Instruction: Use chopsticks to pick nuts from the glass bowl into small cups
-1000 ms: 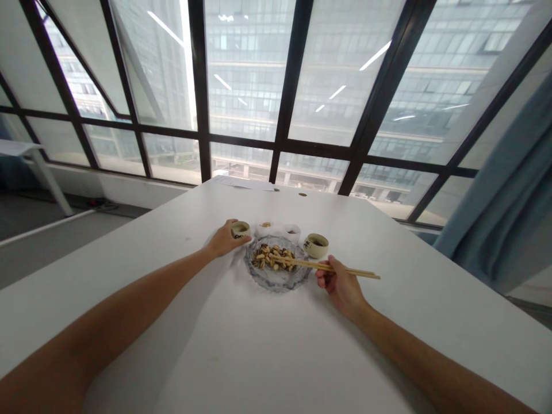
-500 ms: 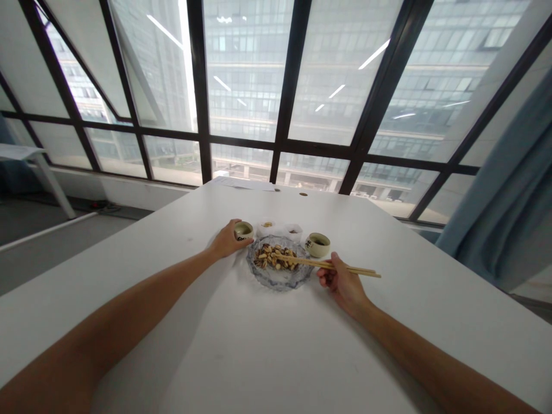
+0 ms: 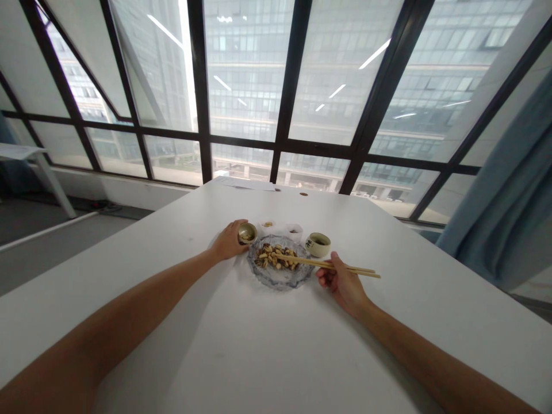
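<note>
My left hand is closed around a small pale green cup, tilted towards me so that a few nut-like pieces show inside. The cup is at the left rim of a scalloped clear glass plate. A mixed heap of nuts and seeds lies on the plate. My right hand grips a pair of wooden chopsticks, whose tips reach the heap. A second pale green cup with dark lettering stands upright just beyond my right hand.
Two small white containers stand behind the plate: the left one holds light pieces, the right one something dark. Papers and a small brown disc lie at the white table's far end, before the windows.
The cup in my left hand has tipped towards me and shifted slightly right, so its contents now show. My right hand and the chopsticks have hardly moved.
</note>
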Action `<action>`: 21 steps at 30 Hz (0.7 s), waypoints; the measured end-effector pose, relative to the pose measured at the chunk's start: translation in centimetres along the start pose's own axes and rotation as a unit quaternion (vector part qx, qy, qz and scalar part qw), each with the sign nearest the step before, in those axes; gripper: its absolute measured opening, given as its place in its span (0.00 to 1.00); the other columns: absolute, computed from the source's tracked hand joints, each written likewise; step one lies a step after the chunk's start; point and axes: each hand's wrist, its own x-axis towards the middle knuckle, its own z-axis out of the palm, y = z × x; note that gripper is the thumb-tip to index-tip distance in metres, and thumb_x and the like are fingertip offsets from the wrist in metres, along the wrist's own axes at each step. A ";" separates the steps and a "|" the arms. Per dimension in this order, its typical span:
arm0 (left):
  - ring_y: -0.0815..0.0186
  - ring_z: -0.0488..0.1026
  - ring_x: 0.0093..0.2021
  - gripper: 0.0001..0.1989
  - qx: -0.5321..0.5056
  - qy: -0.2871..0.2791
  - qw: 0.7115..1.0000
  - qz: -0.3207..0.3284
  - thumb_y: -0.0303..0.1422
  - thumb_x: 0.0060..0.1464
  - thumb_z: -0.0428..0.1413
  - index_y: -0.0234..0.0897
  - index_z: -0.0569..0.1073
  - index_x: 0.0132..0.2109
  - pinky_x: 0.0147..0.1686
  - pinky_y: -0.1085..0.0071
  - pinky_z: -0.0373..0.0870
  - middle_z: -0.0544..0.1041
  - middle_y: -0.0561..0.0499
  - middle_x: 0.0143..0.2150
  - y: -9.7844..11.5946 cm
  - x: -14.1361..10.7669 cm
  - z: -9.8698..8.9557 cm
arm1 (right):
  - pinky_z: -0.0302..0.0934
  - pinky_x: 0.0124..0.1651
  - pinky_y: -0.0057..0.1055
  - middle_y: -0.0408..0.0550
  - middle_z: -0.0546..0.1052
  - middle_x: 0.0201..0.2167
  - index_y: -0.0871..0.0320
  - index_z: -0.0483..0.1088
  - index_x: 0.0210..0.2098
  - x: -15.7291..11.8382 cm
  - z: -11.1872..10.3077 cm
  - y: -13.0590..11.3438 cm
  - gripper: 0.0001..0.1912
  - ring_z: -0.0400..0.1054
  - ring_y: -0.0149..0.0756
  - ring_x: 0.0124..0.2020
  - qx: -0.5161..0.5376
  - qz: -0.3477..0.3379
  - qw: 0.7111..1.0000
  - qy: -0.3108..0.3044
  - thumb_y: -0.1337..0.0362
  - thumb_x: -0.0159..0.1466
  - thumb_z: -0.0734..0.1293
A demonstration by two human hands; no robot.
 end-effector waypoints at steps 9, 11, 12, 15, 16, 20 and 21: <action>0.50 0.77 0.49 0.41 0.008 0.007 0.986 -0.165 0.55 0.45 0.63 0.38 0.65 0.61 0.48 0.57 0.73 0.78 0.41 0.51 -0.4 0.1 -1.0 | 0.61 0.17 0.27 0.50 0.76 0.17 0.60 0.71 0.23 0.1 0.0 0.2 0.30 0.67 0.32 0.14 -0.018 0.029 0.999 0.000 0.36 0.53 0.72; 0.49 0.77 0.49 0.40 0.023 -0.036 0.982 -0.183 0.58 0.42 0.63 0.39 0.69 0.57 0.46 0.59 0.74 0.79 0.41 0.51 -0.9 0.6 -1.9 | 0.60 0.16 0.26 0.50 0.76 0.16 0.61 0.72 0.22 0.1 0.2 0.2 0.31 0.67 0.31 0.14 -0.012 0.029 0.999 0.015 0.36 0.52 0.72; 0.49 0.78 0.49 0.40 0.029 -0.054 0.980 -0.192 0.59 0.41 0.63 0.39 0.70 0.56 0.45 0.60 0.74 0.79 0.40 0.51 -1.1 1.0 -2.3 | 0.60 0.16 0.26 0.50 0.75 0.16 0.61 0.72 0.22 0.1 0.3 0.2 0.31 0.67 0.31 0.14 -0.010 0.028 0.999 0.023 0.36 0.52 0.72; 0.48 0.76 0.52 0.42 0.053 -0.066 0.981 -0.176 0.61 0.42 0.61 0.37 0.70 0.57 0.48 0.60 0.72 0.77 0.38 0.56 -1.1 2.5 -3.0 | 0.59 0.15 0.26 0.50 0.75 0.15 0.62 0.73 0.21 0.1 0.5 0.2 0.32 0.65 0.30 0.13 -0.006 0.027 0.999 0.039 0.36 0.53 0.72; 0.47 0.74 0.56 0.43 0.066 -0.066 0.984 -0.153 0.61 0.43 0.60 0.37 0.69 0.58 0.51 0.59 0.71 0.75 0.37 0.59 -0.8 3.1 -3.0 | 0.59 0.15 0.26 0.50 0.75 0.15 0.62 0.73 0.20 0.0 0.5 0.1 0.32 0.65 0.31 0.13 -0.005 0.029 0.999 0.042 0.36 0.53 0.71; 0.42 0.65 0.65 0.44 0.127 -0.116 0.981 -0.093 0.59 0.48 0.58 0.35 0.64 0.64 0.60 0.50 0.62 0.67 0.34 0.66 1.8 5.7 -1.6 | 0.59 0.14 0.26 0.49 0.75 0.14 0.62 0.73 0.20 -0.1 0.5 0.0 0.31 0.64 0.30 0.13 0.009 0.032 0.998 0.048 0.36 0.53 0.72; 0.42 0.65 0.65 0.44 0.134 -0.131 0.978 -0.092 0.58 0.49 0.57 0.34 0.62 0.65 0.61 0.50 0.61 0.66 0.33 0.67 2.6 6.2 -1.1 | 0.58 0.14 0.25 0.49 0.74 0.14 0.62 0.73 0.20 -0.1 0.5 0.1 0.31 0.64 0.29 0.12 0.011 0.031 0.998 0.048 0.36 0.53 0.72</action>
